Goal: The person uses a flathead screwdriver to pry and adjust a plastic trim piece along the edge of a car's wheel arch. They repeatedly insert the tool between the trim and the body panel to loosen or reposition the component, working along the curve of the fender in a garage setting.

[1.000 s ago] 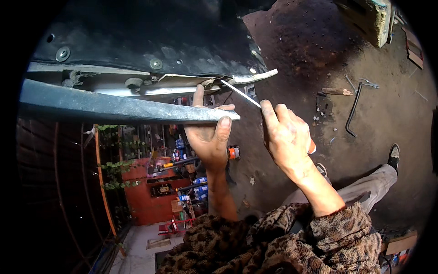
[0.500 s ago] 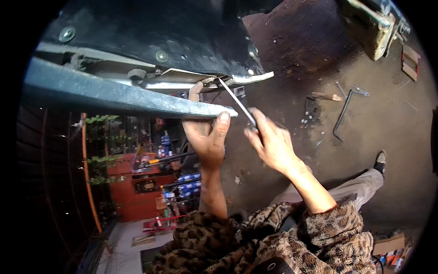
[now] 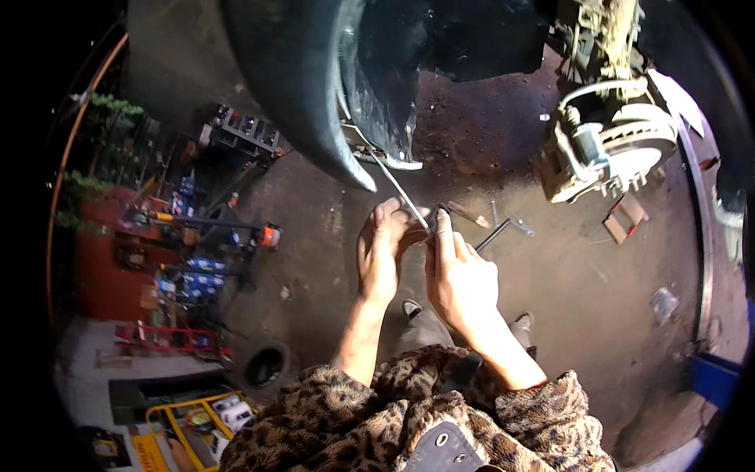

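Within right-hand fingers (image 3: 446,241), metal rod (image 3: 400,190)

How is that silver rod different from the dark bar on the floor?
The silver rod is bright and shiny, while the dark bar looks dull. The silver rod is held up in the person's right hand; the dark bar lies on the floor. In the picture, the silver rod slopes down to the right, the dark bar down to the left. Both are long and slim.
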A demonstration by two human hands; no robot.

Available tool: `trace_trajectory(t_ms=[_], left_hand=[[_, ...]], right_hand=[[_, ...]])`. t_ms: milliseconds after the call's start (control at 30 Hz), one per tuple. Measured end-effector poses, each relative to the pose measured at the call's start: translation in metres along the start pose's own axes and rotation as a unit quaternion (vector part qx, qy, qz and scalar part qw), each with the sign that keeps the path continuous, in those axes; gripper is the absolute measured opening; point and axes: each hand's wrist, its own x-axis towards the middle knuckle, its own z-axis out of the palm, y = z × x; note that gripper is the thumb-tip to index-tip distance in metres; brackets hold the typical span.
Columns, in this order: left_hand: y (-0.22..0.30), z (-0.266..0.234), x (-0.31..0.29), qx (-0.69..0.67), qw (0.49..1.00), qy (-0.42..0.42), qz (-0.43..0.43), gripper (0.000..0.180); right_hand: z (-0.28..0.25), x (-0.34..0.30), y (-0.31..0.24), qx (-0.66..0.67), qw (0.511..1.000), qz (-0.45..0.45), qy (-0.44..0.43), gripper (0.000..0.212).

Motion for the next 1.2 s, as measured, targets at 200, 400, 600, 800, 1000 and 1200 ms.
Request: trace_trajectory(t_ms=[200, 400, 600, 800, 1000, 1200], left_hand=[[-0.024, 0.029, 0.036, -0.150, 0.988, 0.030, 0.010, 0.031], [-0.013, 0.048, 0.033, -0.230, 0.971, 0.059, -0.002, 0.025], [-0.015, 0.055, 0.039, -0.296, 0.953, 0.054, 0.012, 0.025], [-0.014, 0.057, 0.044, -0.348, 0.936, 0.047, 0.000, 0.023], [-0.011, 0.064, 0.046, -0.354, 0.931, 0.065, -0.052, 0.030], [0.016, 0.093, 0.049, -0.369, 0.918, 0.118, -0.080, 0.023]], right_hand=[[-0.029, 0.002, -0.001, -0.013, 0.997, 0.034, -0.069, 0.062], [-0.053, -0.004, 0.011, 0.226, 0.969, 0.020, -0.102, 0.058], [-0.059, -0.006, 0.018, 0.280, 0.959, 0.002, -0.049, 0.048], [-0.073, 0.008, 0.014, 0.273, 0.961, -0.008, -0.046, 0.046], [-0.096, 0.023, 0.012, 0.251, 0.964, -0.010, -0.090, 0.044], [-0.109, 0.042, 0.017, 0.238, 0.965, -0.004, -0.109, 0.041]])
